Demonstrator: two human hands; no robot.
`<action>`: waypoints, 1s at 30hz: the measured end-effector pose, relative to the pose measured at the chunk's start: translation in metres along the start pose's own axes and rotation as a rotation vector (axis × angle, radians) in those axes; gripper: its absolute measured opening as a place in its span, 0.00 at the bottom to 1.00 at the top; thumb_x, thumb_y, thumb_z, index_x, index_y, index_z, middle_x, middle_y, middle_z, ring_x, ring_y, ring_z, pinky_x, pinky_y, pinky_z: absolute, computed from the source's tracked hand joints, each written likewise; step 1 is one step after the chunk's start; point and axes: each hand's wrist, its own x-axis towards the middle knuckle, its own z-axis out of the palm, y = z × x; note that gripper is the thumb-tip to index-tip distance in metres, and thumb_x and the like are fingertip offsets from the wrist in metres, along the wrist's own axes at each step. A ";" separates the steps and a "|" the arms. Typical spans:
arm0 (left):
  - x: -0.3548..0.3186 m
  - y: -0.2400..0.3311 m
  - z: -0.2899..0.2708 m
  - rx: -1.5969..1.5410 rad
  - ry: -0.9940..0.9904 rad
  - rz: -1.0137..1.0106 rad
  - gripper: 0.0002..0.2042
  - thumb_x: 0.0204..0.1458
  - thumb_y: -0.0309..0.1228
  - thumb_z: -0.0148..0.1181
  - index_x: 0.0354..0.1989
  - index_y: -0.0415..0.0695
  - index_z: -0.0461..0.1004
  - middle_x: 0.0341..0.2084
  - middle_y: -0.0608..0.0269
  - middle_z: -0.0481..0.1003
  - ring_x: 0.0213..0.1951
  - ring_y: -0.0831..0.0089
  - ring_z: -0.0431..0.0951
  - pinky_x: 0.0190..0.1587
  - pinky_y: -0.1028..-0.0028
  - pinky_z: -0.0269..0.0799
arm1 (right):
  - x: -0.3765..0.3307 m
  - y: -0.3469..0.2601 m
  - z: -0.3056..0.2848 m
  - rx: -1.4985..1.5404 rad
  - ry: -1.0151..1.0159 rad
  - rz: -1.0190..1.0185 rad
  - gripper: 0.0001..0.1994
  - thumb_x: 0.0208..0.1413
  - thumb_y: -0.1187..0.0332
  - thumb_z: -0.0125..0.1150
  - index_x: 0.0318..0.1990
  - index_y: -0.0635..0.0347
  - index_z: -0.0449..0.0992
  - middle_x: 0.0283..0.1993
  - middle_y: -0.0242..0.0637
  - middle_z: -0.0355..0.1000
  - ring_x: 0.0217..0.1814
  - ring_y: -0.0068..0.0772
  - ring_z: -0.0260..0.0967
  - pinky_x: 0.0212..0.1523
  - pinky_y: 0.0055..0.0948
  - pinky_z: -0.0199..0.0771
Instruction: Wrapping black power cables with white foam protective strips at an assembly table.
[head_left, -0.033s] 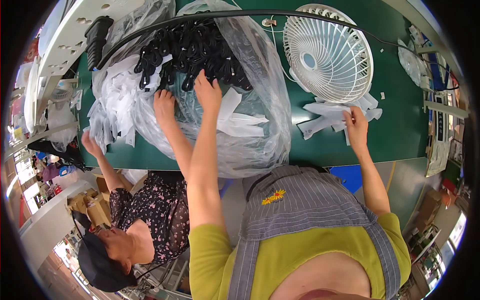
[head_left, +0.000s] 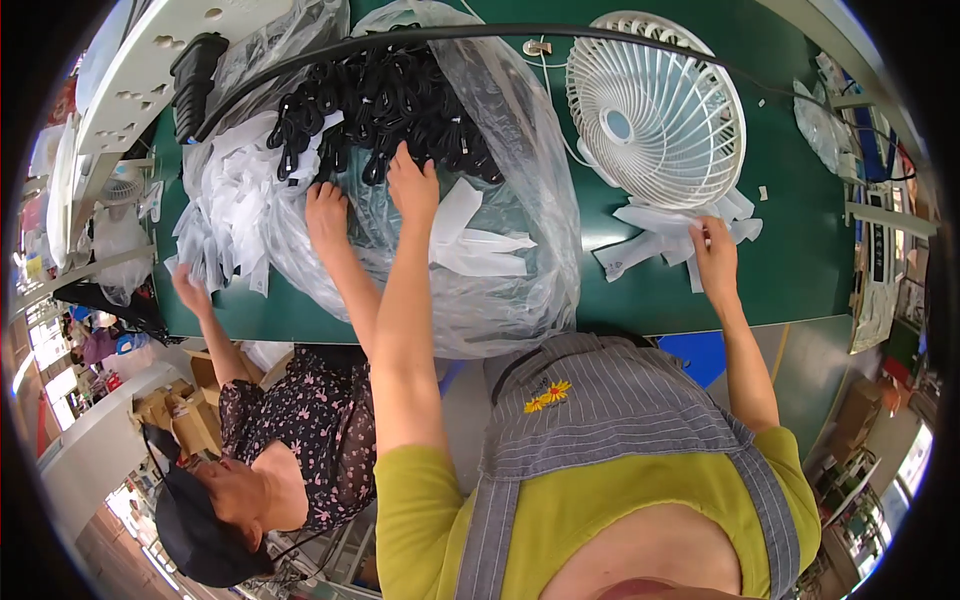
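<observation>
My left hand (head_left: 412, 187) reaches to the near edge of a heap of bundled black cables (head_left: 390, 95), its fingers spread and nothing visibly held. The cables lie in a large clear plastic bag (head_left: 535, 130) spread open on the green table. Just right of my left hand, several white narrow plastic bags (head_left: 478, 245) rest on the clear plastic. On the right, my right hand (head_left: 715, 250) pinches the edge of a white plastic bag (head_left: 665, 218) in a small loose pile below the fan.
A white desk fan (head_left: 620, 120) lies at the back right. A thick black cable (head_left: 480, 30) arches across the top. A co-worker at my left has one hand (head_left: 328, 215) by the cables and another (head_left: 190, 290) by a heap of white bags (head_left: 240, 185). The green table (head_left: 800, 260) extends right.
</observation>
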 end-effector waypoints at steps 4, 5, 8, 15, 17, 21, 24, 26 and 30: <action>0.007 -0.007 0.005 0.218 -0.207 -0.085 0.16 0.48 0.28 0.63 0.45 0.39 0.70 0.40 0.51 0.73 0.42 0.52 0.74 0.44 0.57 0.70 | -0.008 -0.030 0.003 -0.419 0.080 -0.323 0.09 0.55 0.76 0.57 0.44 0.60 0.74 0.45 0.42 0.72 0.38 0.40 0.73 0.37 0.32 0.73; 0.005 -0.007 0.005 0.186 -0.178 -0.032 0.15 0.48 0.28 0.63 0.43 0.38 0.70 0.37 0.52 0.74 0.39 0.53 0.75 0.41 0.59 0.71 | -0.011 -0.052 0.014 -0.265 0.009 -0.243 0.10 0.55 0.76 0.57 0.45 0.59 0.74 0.47 0.43 0.71 0.40 0.40 0.73 0.39 0.33 0.74; -0.017 0.022 -0.015 -0.248 -0.135 -0.165 0.12 0.48 0.28 0.63 0.39 0.38 0.70 0.29 0.55 0.74 0.34 0.60 0.77 0.38 0.65 0.73 | -0.014 -0.087 0.062 0.068 -0.310 -0.322 0.14 0.56 0.74 0.58 0.50 0.59 0.72 0.48 0.43 0.70 0.42 0.39 0.73 0.41 0.33 0.74; -0.094 0.093 -0.036 -0.968 -0.630 -0.524 0.11 0.52 0.31 0.65 0.37 0.40 0.70 0.29 0.65 0.73 0.33 0.71 0.76 0.38 0.71 0.72 | 0.002 -0.107 0.134 0.677 -0.846 0.168 0.18 0.61 0.64 0.56 0.54 0.64 0.68 0.40 0.37 0.74 0.31 0.25 0.72 0.30 0.25 0.73; -0.082 0.074 -0.033 -0.417 -0.371 -0.135 0.12 0.50 0.30 0.65 0.39 0.40 0.70 0.32 0.62 0.73 0.34 0.66 0.76 0.38 0.69 0.72 | 0.004 -0.077 0.126 0.497 -0.752 0.151 0.16 0.62 0.64 0.55 0.52 0.63 0.68 0.35 0.34 0.74 0.27 0.20 0.70 0.26 0.23 0.71; -0.088 0.029 -0.020 0.361 -0.376 0.157 0.16 0.50 0.30 0.62 0.46 0.43 0.70 0.38 0.51 0.73 0.34 0.51 0.74 0.39 0.58 0.72 | -0.011 -0.062 0.109 0.455 -0.657 0.142 0.12 0.62 0.65 0.54 0.47 0.62 0.69 0.32 0.32 0.73 0.26 0.19 0.70 0.25 0.22 0.69; -0.088 0.021 -0.022 0.224 -0.275 0.005 0.15 0.54 0.29 0.59 0.49 0.42 0.68 0.38 0.56 0.74 0.35 0.58 0.76 0.35 0.63 0.74 | -0.024 -0.064 0.101 0.483 -0.641 0.155 0.11 0.62 0.65 0.54 0.48 0.62 0.69 0.32 0.31 0.73 0.26 0.19 0.69 0.27 0.23 0.69; -0.081 0.055 -0.048 -0.384 -0.211 -0.317 0.14 0.56 0.28 0.57 0.49 0.42 0.68 0.39 0.59 0.74 0.36 0.63 0.76 0.33 0.65 0.74 | -0.028 -0.059 0.095 0.514 -0.612 0.166 0.11 0.62 0.66 0.54 0.48 0.62 0.69 0.33 0.31 0.73 0.27 0.19 0.69 0.27 0.22 0.69; -0.116 0.067 -0.072 -1.106 -0.101 -0.821 0.11 0.59 0.27 0.53 0.50 0.40 0.67 0.42 0.63 0.74 0.39 0.74 0.76 0.33 0.73 0.76 | -0.032 -0.053 0.089 0.504 -0.628 0.193 0.12 0.63 0.66 0.54 0.50 0.62 0.68 0.33 0.31 0.72 0.27 0.19 0.69 0.28 0.21 0.69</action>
